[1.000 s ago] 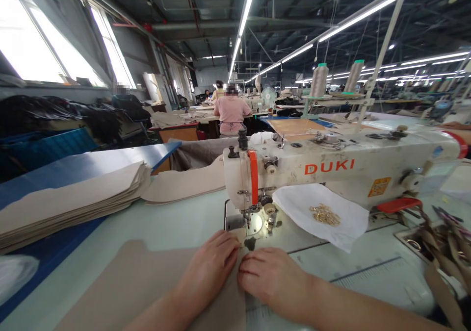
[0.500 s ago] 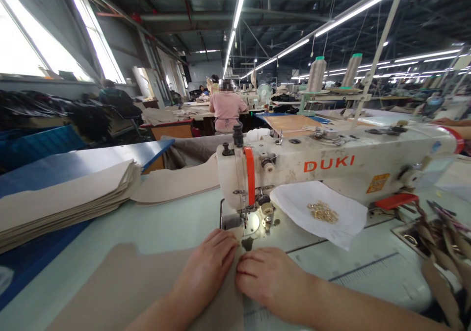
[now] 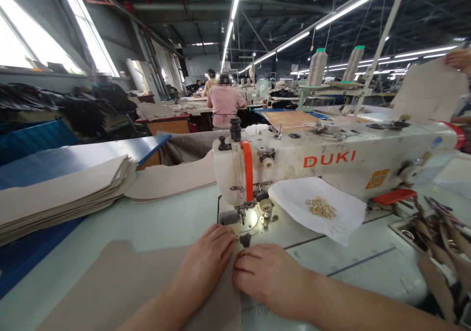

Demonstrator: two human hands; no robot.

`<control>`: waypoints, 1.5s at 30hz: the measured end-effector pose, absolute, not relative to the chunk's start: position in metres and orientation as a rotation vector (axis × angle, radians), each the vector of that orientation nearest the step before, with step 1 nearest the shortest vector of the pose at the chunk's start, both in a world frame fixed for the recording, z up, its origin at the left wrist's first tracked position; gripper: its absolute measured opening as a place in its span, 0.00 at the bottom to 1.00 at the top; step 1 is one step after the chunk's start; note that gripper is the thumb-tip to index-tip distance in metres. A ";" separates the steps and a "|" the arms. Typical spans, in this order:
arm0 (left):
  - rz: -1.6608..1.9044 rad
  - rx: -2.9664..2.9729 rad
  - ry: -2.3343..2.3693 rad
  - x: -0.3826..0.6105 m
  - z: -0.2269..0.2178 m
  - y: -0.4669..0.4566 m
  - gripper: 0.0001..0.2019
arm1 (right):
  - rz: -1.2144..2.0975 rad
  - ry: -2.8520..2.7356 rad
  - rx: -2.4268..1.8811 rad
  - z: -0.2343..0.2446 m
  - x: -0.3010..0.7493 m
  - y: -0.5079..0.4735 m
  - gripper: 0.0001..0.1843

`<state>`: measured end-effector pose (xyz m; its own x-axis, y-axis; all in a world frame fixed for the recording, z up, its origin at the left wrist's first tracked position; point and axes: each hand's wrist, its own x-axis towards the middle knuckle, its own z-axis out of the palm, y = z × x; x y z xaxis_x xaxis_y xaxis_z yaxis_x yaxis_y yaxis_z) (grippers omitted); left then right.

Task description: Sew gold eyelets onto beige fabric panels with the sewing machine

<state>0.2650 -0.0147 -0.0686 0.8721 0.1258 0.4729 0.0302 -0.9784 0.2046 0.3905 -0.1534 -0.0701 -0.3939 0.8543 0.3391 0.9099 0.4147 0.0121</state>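
My left hand [image 3: 203, 267] lies flat with fingers stretched out on a tan fabric piece [image 3: 121, 287], its fingertips close to the needle of a white DUKI sewing machine [image 3: 331, 162]. Beside it, my right hand [image 3: 268, 277] presses down on the right edge of the same piece with its fingers curled under. Both hands sit just in front of the lit needle plate [image 3: 250, 219]. A small dark tab of the fabric [image 3: 245, 239] shows between the fingertips and the presser foot.
A white cloth [image 3: 331, 218] with several small gold rings [image 3: 321, 207] lies under the machine arm. Stacked tan pieces [image 3: 62, 193] sit on the left over a blue board. Tan straps [image 3: 441, 252] fill a bin at right. A person in pink [image 3: 224, 106] sits ahead.
Both hands stay on the fabric by the needle. The view has shifted slightly, and a hand holding a tan piece has appeared at the far upper right.
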 end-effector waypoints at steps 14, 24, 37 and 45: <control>0.739 2.819 0.128 0.262 -0.063 -0.021 0.11 | -0.412 -2.300 -1.742 -0.064 0.390 -0.148 0.03; 0.778 2.766 0.153 0.258 -0.063 -0.023 0.10 | -0.543 -2.221 -1.740 -0.071 0.386 -0.143 0.03; 0.783 2.763 0.208 0.282 -0.068 -0.018 0.07 | -0.351 -2.333 -1.830 -0.058 0.411 -0.137 0.04; 0.830 2.767 0.176 0.292 -0.074 -0.006 0.07 | -0.253 -2.266 -1.838 -0.061 0.422 -0.130 0.03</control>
